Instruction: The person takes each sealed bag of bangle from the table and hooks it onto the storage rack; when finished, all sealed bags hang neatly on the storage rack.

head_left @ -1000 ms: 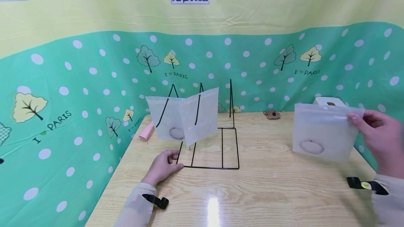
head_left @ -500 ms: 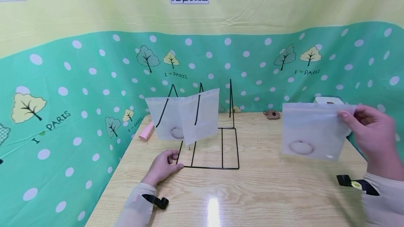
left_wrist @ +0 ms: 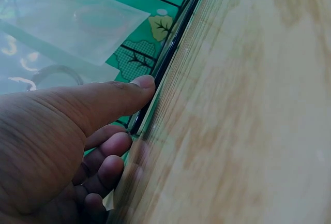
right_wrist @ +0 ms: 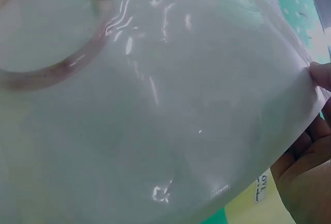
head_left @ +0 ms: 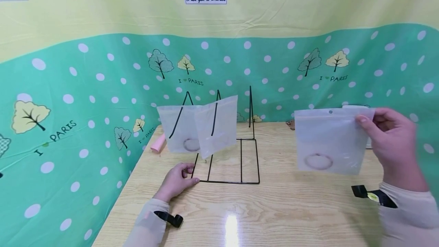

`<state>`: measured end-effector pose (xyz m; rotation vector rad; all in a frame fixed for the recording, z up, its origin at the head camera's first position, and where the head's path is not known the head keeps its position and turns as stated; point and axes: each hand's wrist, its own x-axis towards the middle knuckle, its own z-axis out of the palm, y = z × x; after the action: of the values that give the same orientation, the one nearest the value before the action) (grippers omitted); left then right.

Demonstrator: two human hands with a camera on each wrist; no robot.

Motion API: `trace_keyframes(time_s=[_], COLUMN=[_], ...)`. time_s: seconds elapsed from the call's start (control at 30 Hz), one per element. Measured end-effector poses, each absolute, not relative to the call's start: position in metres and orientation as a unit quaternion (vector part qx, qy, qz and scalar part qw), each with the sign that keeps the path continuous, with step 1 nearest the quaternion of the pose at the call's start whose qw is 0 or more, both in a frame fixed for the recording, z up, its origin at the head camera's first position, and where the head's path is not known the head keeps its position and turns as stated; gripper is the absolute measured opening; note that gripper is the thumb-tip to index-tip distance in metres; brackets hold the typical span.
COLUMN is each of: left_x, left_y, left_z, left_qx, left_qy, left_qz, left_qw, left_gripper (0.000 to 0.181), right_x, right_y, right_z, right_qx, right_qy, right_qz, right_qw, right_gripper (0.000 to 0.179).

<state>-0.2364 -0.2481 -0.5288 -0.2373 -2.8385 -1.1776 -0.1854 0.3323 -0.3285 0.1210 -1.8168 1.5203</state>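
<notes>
My right hand [head_left: 394, 140] pinches the top right corner of a frosted zip bag [head_left: 332, 136], held up at the right. Inside it lies a ring-shaped bangle [right_wrist: 57, 74], clear in the right wrist view. A black wire display rack [head_left: 241, 163] stands left of centre. Its front left corner is gripped by my left hand [head_left: 176, 182], the thumb [left_wrist: 142, 83] on the rod and the fingers curled by the corner. Two similar bags, a left bag [head_left: 175, 125] and a right bag [head_left: 219, 125], hang from the rack's left and middle prongs; a ring shows in the left one.
The rack's right prong [head_left: 250, 106] carries no bag. Behind the left bag lies a pink cone-shaped object [head_left: 158, 144]. A small brown object [head_left: 290, 124] and a white box [head_left: 354, 106] at the back are partly hidden by the held bag. Printed cloth [head_left: 274, 64] encloses the wooden table [head_left: 291, 209].
My right hand has carried the held bag leftward, and a small hole at its top edge now shows. The left hand and the rack have stayed put.
</notes>
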Motion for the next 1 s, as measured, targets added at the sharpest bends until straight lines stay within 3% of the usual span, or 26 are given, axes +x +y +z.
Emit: trace_keyframes(time_s=[0.27, 1.0], left_x=[-0.237, -0.235], left_y=[-0.249, -0.249], left_z=[-0.528, -0.529], left_qx=[-0.08, -0.078], left_qy=[-0.919, -0.918], left_qz=[-0.384, -0.388], left_qw=[0.031, 0.03], left_gripper=[0.06, 0.06], right_x=[-0.193, -0.2], right_y=[0.317, 0.282], right_z=[-0.323, -0.335], right_qx=[0.113, 0.163], right_qy=[-0.658, -0.648], right_qz=[0.657, 0.669], right_qw=[0.35, 0.327], right_gripper=[0.018, 0.012])
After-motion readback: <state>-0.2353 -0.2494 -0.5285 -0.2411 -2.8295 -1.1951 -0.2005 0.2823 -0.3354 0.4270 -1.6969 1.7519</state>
